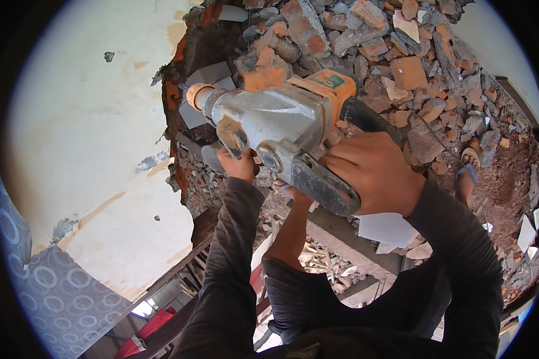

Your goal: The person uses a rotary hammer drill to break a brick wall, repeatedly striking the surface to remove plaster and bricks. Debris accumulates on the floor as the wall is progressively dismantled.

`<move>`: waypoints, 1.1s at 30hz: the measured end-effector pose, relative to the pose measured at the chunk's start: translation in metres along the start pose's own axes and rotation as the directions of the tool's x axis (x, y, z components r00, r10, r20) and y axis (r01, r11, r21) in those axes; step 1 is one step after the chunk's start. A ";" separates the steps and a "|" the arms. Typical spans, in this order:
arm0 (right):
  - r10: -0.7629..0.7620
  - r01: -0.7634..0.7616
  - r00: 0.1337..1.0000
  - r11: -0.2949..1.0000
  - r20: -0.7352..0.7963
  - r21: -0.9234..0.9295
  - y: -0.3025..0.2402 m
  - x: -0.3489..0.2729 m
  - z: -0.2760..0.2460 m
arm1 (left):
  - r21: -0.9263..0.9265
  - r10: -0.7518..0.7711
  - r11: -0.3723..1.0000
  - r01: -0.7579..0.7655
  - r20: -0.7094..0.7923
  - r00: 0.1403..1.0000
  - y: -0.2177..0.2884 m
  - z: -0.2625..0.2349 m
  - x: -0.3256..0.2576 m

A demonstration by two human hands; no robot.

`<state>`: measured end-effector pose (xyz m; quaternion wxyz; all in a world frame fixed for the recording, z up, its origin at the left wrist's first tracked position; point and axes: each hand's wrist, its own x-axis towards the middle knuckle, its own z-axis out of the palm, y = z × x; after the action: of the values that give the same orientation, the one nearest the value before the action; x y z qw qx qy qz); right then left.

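Observation:
A heavy grey and orange demolition hammer (287,116) lies across the middle of the view. Its orange front collar (199,94) points left, close to the ragged edge of a broken white wall (90,119); I cannot clearly make out the bit beyond it. My right hand (374,173) is closed around the rear of the tool, beside a scuffed black grip. Lower and further forward, my left hand (239,166) is closed on a dark handle at the front, partly hidden by the tool's body.
Broken bricks and mortar chunks (407,72) cover the ground ahead and to the right. My sandalled feet stand among them, one foot (470,157) at the right. A concrete beam (347,245) runs below the tool. Patterned blue-grey tiles (66,293) line the wall's lower left.

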<state>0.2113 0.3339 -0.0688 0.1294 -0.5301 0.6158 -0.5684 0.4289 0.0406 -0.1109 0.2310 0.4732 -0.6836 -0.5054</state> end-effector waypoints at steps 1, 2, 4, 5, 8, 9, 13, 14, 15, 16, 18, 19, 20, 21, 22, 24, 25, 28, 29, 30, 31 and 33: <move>-0.011 0.011 1.000 1.000 0.007 0.001 0.001 0.003 0.005 | 0.117 0.005 0.993 0.006 -0.086 0.996 -0.004 -0.002 0.003; -0.024 0.024 1.000 1.000 0.019 -0.017 0.004 0.009 0.012 | 0.238 0.017 0.971 0.012 -0.121 0.992 -0.003 -0.007 0.015; -0.061 0.063 0.997 0.997 0.037 -0.054 0.015 0.024 0.027 | 0.097 -0.070 0.991 0.090 -0.191 0.979 -0.005 -0.007 0.036; -0.057 0.060 0.998 0.996 0.039 -0.059 0.022 0.028 0.029 | 0.044 -0.080 0.995 0.085 -0.101 0.992 -0.003 -0.006 0.047; -0.017 0.019 1.000 0.998 0.024 -0.065 0.034 0.036 0.027 | 0.006 -0.037 0.999 0.037 -0.065 0.997 0.001 0.012 0.052; -0.035 0.034 0.999 0.996 -0.005 -0.078 0.041 0.053 0.033 | 0.009 0.019 1.000 -0.019 -0.087 0.996 0.015 0.014 0.064; 0.013 -0.013 0.996 1.000 -0.093 -0.001 0.031 0.076 0.048 | 0.139 0.000 0.990 0.002 -0.015 1.000 0.066 0.003 0.068; 0.068 -0.066 0.997 0.996 -0.040 0.054 0.023 0.067 0.045 | 0.145 -0.009 0.989 0.009 -0.002 1.000 0.070 0.000 0.058; 0.070 -0.064 0.995 0.994 -0.072 0.086 0.017 0.058 0.041 | 0.150 -0.019 0.988 0.017 0.009 1.000 0.073 -0.003 0.048; 0.080 -0.063 0.989 0.989 -0.125 0.133 0.010 0.046 0.035 | 0.181 -0.054 0.982 0.045 0.046 0.997 0.074 -0.005 0.034; 0.116 -0.090 0.986 0.974 -0.116 0.209 0.004 0.021 0.025 | 0.295 -0.113 0.952 0.083 0.088 0.990 0.083 -0.010 0.015; 0.135 -0.110 0.987 0.964 -0.089 0.241 0.003 0.009 0.022 | 0.356 -0.162 0.928 0.111 0.116 0.980 0.086 -0.011 0.007; 0.165 -0.139 0.984 0.950 -0.073 0.280 0.003 -0.001 0.020 | 0.425 -0.170 0.899 0.107 0.112 0.979 0.090 -0.012 -0.002; 0.205 -0.174 0.977 0.927 -0.060 0.331 0.005 -0.009 0.020 | 0.503 -0.193 0.856 0.117 0.101 0.976 0.096 -0.012 -0.005; 0.230 -0.190 0.970 0.915 -0.073 0.355 0.010 -0.014 0.022 | 0.563 -0.188 0.821 0.098 0.105 0.977 0.103 -0.012 -0.008; 0.284 -0.204 0.952 0.868 -0.116 0.452 0.015 -0.023 0.031 | 0.644 -0.276 0.750 0.150 0.100 0.956 0.117 -0.014 -0.010; 0.351 -0.256 0.930 0.829 -0.107 0.497 0.018 -0.026 0.040 | 0.684 -0.294 0.716 0.140 0.113 0.949 0.124 -0.014 -0.006; 0.471 -0.293 0.868 0.740 -0.155 0.606 0.015 -0.044 0.073 | 0.841 -0.295 0.538 -0.065 0.260 0.919 0.150 -0.019 0.009; 0.482 -0.299 0.860 0.742 -0.167 0.600 0.014 -0.052 0.085 | 0.899 -0.345 0.434 -0.061 0.229 0.910 0.160 -0.022 0.013; 0.514 -0.318 0.836 0.740 -0.193 0.593 0.008 -0.062 0.098 | 0.926 -0.396 0.352 -0.140 0.283 0.874 0.172 -0.025 0.016; 0.561 -0.321 0.801 0.697 -0.209 0.641 0.002 -0.071 0.111 | 0.924 -0.425 0.329 -0.193 0.327 0.844 0.183 -0.027 0.017; 0.652 -0.291 0.691 0.645 -0.311 0.707 -0.009 -0.083 0.139 | 0.938 -0.477 0.211 -0.274 0.344 0.809 0.204 -0.031 0.018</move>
<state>0.3553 0.3241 -0.1426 0.2633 -0.0867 0.5300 -0.8014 0.3613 0.0189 0.0835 -0.3707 0.3799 -0.8422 -0.0948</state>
